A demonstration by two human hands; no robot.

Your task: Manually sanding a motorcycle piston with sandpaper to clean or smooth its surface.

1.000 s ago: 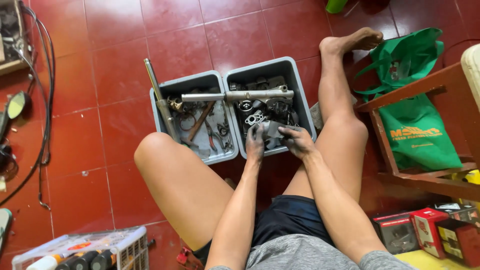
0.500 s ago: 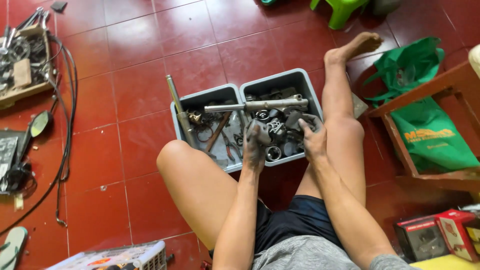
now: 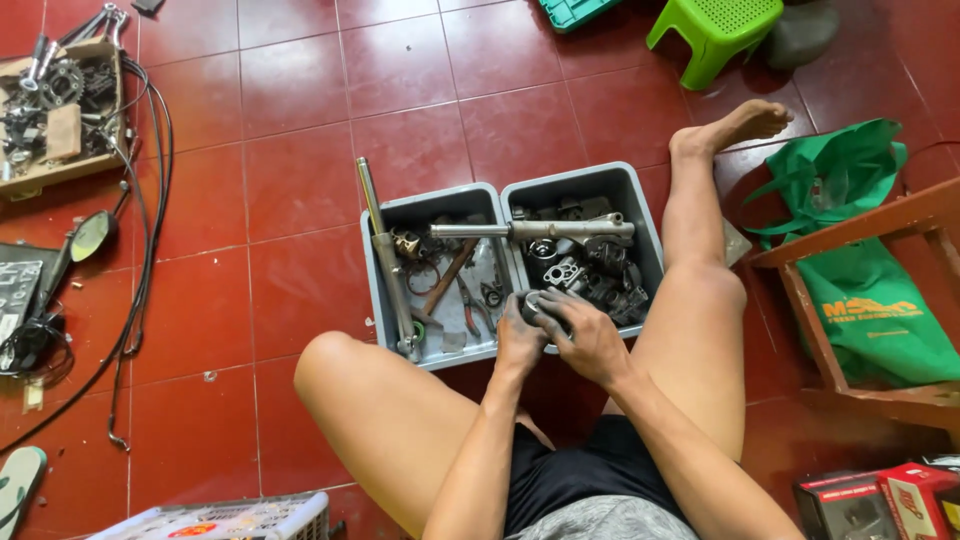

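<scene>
We look down at our own two hands, meeting at the near rim of the right grey bin (image 3: 640, 205), at about 6 o'clock of that bin. Between them sits a small dark round metal part (image 3: 540, 308), greasy and partly hidden, so we cannot tell its exact shape. Our left hand (image 3: 519, 340) cups it from 7 o'clock, fingers curled up around its near side. Our right hand (image 3: 588, 338) comes in from 4 o'clock, fingers bent over the top and far side, closed on the part rather than spread. Both hands touch it; neither is clearly nearer, though the right covers more of it.

The part lies straight ahead of our fingertips, toward 12 o'clock, just over the bin's edge. It looks round, so we cannot call a long axis for it.

Beyond it, at 12 o'clock, a long silver fork tube (image 3: 530, 229) lies across both bins, its long axis running 9 to 3 o'clock. A second fork tube (image 3: 385, 255) rests along the left side of the left grey bin (image 3: 375, 300), running from 12 to 6 o'clock. Red-handled pliers (image 3: 468, 305) lie in that left bin. At 3 o'clock, a green bag (image 3: 870, 300) hangs by a wooden frame (image 3: 850, 235).
</scene>
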